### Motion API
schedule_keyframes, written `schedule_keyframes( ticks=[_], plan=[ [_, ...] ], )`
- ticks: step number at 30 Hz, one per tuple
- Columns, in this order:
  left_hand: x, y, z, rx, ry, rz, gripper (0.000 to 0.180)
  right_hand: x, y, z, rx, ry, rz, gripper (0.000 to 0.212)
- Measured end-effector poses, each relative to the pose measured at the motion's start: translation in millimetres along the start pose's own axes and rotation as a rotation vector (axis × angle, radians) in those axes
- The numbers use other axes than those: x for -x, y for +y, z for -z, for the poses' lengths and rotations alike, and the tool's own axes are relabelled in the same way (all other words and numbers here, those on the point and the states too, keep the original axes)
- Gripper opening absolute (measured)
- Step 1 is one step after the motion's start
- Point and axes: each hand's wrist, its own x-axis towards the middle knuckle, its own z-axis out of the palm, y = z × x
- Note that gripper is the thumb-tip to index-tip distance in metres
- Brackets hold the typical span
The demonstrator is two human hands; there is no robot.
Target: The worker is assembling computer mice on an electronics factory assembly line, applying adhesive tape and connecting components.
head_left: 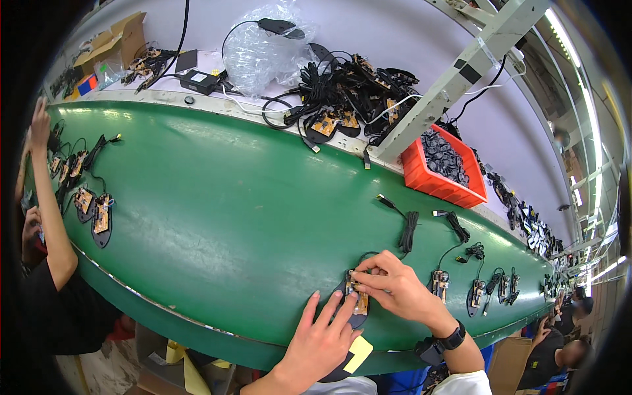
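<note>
Partly covered, tan board (361,305), black base (357,322)

Long green workbench (217,217), pale wall (197,26) behind, white post (434,99), bright tube lights (563,36).

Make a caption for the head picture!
Left hand and right hand work at a circuit board over a green surface.

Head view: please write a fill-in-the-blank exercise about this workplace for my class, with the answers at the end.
1. The work surface is coloured ____.
2. At the circuit board, the person's left hand is joined by the ____ hand.
3. The crumpled bag is made of clear ____.

Missing words: green; right; plastic.
</note>
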Motion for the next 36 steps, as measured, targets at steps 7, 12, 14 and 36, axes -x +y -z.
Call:
schedule_keyframes(
  ticks=[7, 12, 14, 36],
  plan=[
    [0, 2, -1, 0.010, -0.015, 0.010, 0.031, 4, -15, -1, 0.321, -0.043, 0.056, 0.055],
    [1, 2, -1, 0.063, -0.012, -0.001, 0.032, 3, -33, 6, 0.483, -0.194, 0.008, 0.055],
    [0, 3, 0, 0.074, -0.023, -0.005, 0.032, 5, -31, 5, 0.567, -0.234, -0.002, 0.056],
    [12, 23, 38, 0.840, -0.175, 0.354, 0.031, 152, -108, -24, -0.477, 0.326, -0.348, 0.055]
  ],
)
